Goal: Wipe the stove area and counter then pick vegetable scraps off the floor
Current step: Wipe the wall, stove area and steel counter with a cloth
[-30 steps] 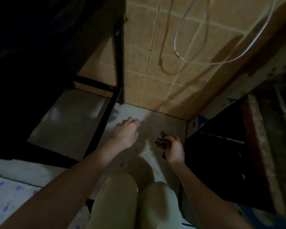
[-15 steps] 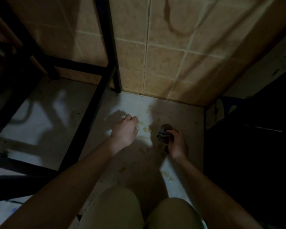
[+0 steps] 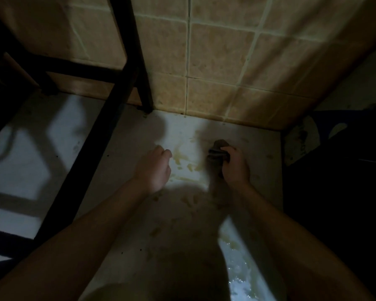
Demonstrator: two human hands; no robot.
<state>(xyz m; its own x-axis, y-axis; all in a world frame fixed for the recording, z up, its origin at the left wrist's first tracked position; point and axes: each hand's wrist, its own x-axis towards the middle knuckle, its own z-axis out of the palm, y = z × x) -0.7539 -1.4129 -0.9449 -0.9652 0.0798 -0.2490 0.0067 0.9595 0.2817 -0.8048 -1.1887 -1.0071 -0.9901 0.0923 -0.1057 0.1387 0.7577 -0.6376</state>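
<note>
Both hands low over the pale floor (image 3: pixel 122 213), near the tiled wall (image 3: pixel 215 61).
Left hand (image 3: pixel 154 168): fingers curled narrow. Right hand (image 3: pixel 234 166): gripping a dark cloth (image 3: pixel 217 153). Yellowish scraps (image 3: pixel 187 164) lie between them.

Pale yellowish vegetable scraps (image 3: pixel 186 162) are scattered in small bits and smears on the light floor (image 3: pixel 117 213), mostly near its far edge by the wall. A dark crumpled rag (image 3: pixel 217 154) sits bunched up just right of them.
</note>
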